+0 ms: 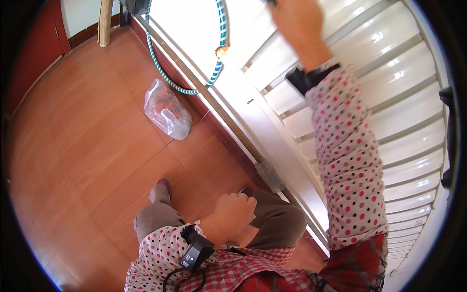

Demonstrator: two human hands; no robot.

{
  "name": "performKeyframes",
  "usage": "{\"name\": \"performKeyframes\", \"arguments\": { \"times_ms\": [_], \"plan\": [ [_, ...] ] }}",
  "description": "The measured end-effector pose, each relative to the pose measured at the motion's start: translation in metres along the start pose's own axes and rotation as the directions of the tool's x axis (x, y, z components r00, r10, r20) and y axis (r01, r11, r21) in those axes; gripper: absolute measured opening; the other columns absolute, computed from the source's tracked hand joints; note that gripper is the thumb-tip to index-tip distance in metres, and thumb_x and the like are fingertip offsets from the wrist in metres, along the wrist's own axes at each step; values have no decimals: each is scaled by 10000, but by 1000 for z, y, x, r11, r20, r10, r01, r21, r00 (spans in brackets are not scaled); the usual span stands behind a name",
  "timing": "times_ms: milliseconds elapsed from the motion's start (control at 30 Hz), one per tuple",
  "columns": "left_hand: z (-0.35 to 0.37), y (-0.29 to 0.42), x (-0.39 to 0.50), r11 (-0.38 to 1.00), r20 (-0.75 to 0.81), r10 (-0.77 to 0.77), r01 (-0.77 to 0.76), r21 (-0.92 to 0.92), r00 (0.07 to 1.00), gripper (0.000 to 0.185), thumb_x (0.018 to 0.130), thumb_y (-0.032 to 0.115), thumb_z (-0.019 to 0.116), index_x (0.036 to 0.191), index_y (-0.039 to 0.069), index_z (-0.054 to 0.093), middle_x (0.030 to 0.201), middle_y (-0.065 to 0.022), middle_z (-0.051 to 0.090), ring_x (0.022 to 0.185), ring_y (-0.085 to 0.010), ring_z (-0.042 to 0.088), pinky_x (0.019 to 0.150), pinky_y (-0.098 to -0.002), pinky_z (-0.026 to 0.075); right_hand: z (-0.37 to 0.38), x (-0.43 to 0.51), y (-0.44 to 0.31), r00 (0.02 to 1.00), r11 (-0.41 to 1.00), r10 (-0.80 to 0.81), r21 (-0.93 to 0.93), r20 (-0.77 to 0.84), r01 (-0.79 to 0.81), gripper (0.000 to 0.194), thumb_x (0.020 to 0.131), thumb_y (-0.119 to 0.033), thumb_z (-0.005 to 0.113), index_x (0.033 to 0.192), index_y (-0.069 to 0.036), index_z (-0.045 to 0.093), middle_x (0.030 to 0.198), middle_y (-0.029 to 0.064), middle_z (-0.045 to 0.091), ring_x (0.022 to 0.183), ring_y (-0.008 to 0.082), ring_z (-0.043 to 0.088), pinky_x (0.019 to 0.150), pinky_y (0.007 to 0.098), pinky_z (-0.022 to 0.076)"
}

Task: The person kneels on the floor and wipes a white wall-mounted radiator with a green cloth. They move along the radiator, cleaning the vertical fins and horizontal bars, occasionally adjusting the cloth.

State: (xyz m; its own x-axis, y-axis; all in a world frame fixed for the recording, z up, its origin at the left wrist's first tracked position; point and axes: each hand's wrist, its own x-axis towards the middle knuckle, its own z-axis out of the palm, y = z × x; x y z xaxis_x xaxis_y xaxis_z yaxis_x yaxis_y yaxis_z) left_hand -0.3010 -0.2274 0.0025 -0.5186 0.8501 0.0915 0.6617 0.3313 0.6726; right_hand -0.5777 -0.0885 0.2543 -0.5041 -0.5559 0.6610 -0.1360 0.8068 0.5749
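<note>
My right hand [301, 27] reaches up to the top edge of the view in front of white slatted shutters [394, 76]. A small dark thing shows at its fingertips, cut off by the frame, so its grip is unclear. A black strap [310, 78] wraps that wrist over a polka-dot sleeve. My left hand [233, 211] is low before my body, above my lap, its fingers curled in; nothing shows in it. A black device [197, 252] with a cable is strapped at the left wrist. Left of the shutters hangs a green, blue and white striped loop [223, 22].
A clear plastic bag [168, 109] lies on the brown tiled floor [95, 146]. A metal pipe [233, 127] with a wrapped joint [270, 176] runs along the wall and the shutter frame [255, 98]. A pale post [105, 23] and a red door [36, 58] are at the upper left.
</note>
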Motion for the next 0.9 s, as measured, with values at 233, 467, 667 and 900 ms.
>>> {"name": "performKeyframes", "arguments": {
  "times_ms": [233, 467, 667, 900],
  "plan": [
    [-23, 7, -26, 997, 34, 42, -40, -66, 999, 315, 907, 283, 706, 1138, 74, 661, 1005, -111, 679, 927, -314, 683, 773, -437, 539, 41, -4, -33, 996, 992, -92, -92, -16, 91, 71, 864, -158, 676, 908, -121, 719, 816, 96, 648, 775, 350, 678, 661, 503, 535],
    [-89, 8, -63, 983, -62, 11, -22, -180, 998, 378, 873, 282, 728, 1167, 61, 639, 1000, -110, 674, 936, -308, 683, 807, -425, 536, 84, -21, -105, 937, 966, -223, -71, 268, 250, 52, 803, -162, 692, 837, -123, 700, 831, 75, 611, 786, 265, 625, 681, 423, 454],
    [-102, -4, -54, 997, -48, -27, 23, -70, 998, 353, 884, 381, 735, 1076, 91, 671, 1011, -99, 706, 927, -282, 713, 759, -424, 562, 75, -32, -99, 928, 964, -255, -1, 272, 265, 80, 836, -154, 642, 883, -118, 695, 872, 76, 600, 805, 268, 602, 700, 425, 458],
    [-99, -25, -33, 989, -93, -92, 80, -127, 991, 291, 896, 343, 706, 1029, 89, 658, 987, -141, 700, 933, -363, 710, 790, -492, 570, 38, -78, -82, 892, 986, -167, 79, 419, 147, 222, 854, -82, 646, 1072, -88, 686, 915, 107, 599, 885, 309, 617, 750, 449, 493]
  ]
}}
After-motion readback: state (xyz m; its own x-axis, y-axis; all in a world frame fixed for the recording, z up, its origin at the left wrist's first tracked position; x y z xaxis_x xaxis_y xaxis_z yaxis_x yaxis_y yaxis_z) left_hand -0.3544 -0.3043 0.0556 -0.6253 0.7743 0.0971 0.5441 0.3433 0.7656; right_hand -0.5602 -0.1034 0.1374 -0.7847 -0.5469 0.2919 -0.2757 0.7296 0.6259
